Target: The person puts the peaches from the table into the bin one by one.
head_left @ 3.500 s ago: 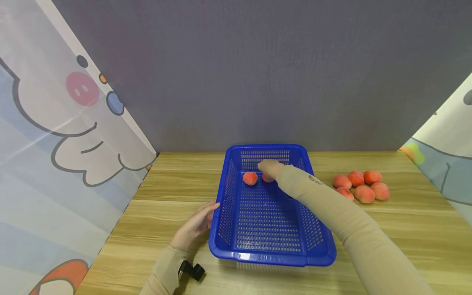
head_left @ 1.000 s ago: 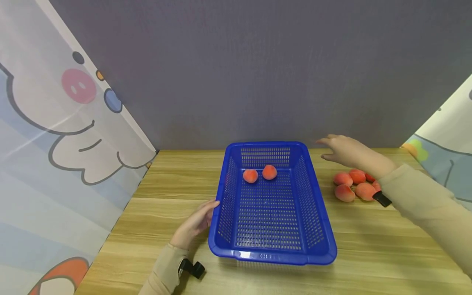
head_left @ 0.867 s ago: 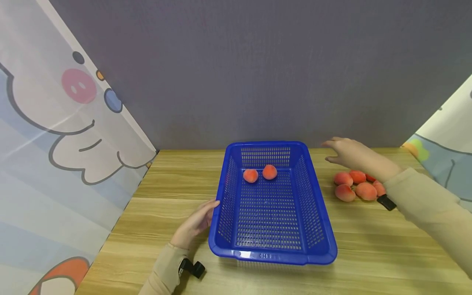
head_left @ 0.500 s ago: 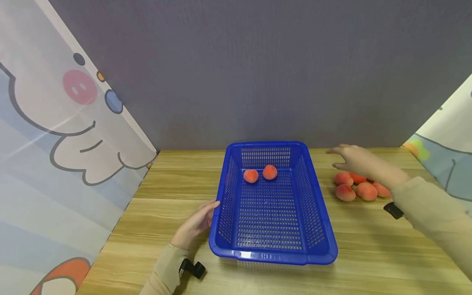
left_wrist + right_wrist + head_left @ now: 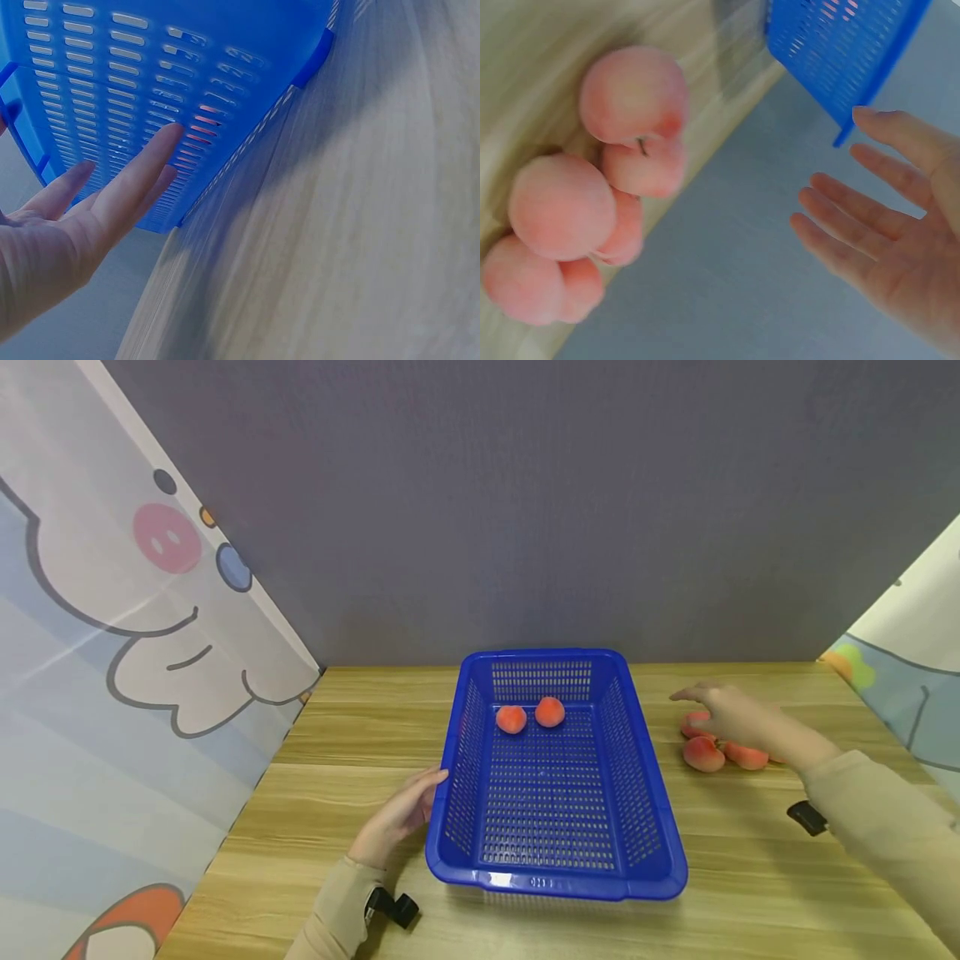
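In the head view a blue plastic basket (image 5: pixel 547 887) with perforated walls stands on the wooden table. Two peaches (image 5: pixel 512 719) lie at its far end. My left hand (image 5: pixel 397 818) holds the basket's left side, the thumb at the rim; in the left wrist view its extended fingers (image 5: pixel 142 180) lie along the outer wall. To the basket's right, my right hand (image 5: pixel 738 717) is over a cluster of peaches (image 5: pixel 703 754), partly hiding them. The right wrist view shows that hand (image 5: pixel 900 225) with spread fingers and nothing in it, apart from the nearby peaches (image 5: pixel 562 206).
A grey wall (image 5: pixel 555 510) rises behind the wooden table (image 5: pixel 360 718). Cartoon-printed sheets (image 5: pixel 135 652) flank both sides. Each wrist carries a small black device (image 5: pixel 393 908).
My right hand has left the basket, where a second peach now lies exposed, and moved right, then lowered toward the peach cluster. The left hand has stayed at the basket's side.
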{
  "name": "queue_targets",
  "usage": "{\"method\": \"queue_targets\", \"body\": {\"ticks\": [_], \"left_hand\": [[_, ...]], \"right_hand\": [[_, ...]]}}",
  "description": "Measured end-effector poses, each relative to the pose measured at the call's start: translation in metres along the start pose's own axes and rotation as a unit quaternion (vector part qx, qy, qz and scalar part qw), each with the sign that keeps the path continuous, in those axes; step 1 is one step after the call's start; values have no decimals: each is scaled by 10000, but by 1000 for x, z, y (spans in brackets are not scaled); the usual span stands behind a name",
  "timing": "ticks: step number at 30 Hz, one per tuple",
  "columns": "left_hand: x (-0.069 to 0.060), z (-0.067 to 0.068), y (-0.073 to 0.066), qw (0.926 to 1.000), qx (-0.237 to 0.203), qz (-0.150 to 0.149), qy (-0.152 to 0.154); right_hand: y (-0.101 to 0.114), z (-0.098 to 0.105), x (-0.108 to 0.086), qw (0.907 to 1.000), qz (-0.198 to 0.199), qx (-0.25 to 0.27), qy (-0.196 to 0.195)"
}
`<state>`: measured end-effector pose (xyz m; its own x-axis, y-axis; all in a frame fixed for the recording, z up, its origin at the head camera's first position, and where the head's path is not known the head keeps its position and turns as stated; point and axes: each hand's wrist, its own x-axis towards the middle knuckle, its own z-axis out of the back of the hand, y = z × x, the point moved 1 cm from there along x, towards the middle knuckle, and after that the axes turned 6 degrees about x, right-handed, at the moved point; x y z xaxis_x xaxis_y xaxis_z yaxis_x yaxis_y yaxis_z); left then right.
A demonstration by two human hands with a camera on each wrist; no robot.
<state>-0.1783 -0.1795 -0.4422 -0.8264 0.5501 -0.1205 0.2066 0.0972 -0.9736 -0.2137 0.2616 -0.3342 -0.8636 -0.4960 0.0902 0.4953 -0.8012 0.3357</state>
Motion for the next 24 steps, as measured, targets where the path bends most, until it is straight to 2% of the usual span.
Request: {"method": "queue_targets", "body": {"ticks": [4, 8, 13, 15, 22, 23, 24], "left_hand": [[-2, -4, -5, 9997, -147, 161, -137], [-3, -5, -7, 9997, -153, 109, -145], [-4, -5, -5, 9998, -108, 77, -117], [-3, -5, -5, 9999, -92, 87, -115], [-4, -7, -9, 9996, -205, 148, -81], [-4, -8, -10, 9996, -219, 154, -72], [-4, -8, -12, 9996, -220, 158, -59]], "right_hand": [[-5, -9, -5, 10000, 6, 20, -46], [-9, -15, -10, 9999, 78, 119, -65], [-11, -21, -15, 9992, -131, 345, 155], [-12, -25, -17, 9992, -89, 358, 156], [-17, -39, -23, 9961, 643, 240, -558], [-18, -40, -24, 9953, 721, -22, -643], [-18, -41, -25, 9956, 633, -228, -655]]}}
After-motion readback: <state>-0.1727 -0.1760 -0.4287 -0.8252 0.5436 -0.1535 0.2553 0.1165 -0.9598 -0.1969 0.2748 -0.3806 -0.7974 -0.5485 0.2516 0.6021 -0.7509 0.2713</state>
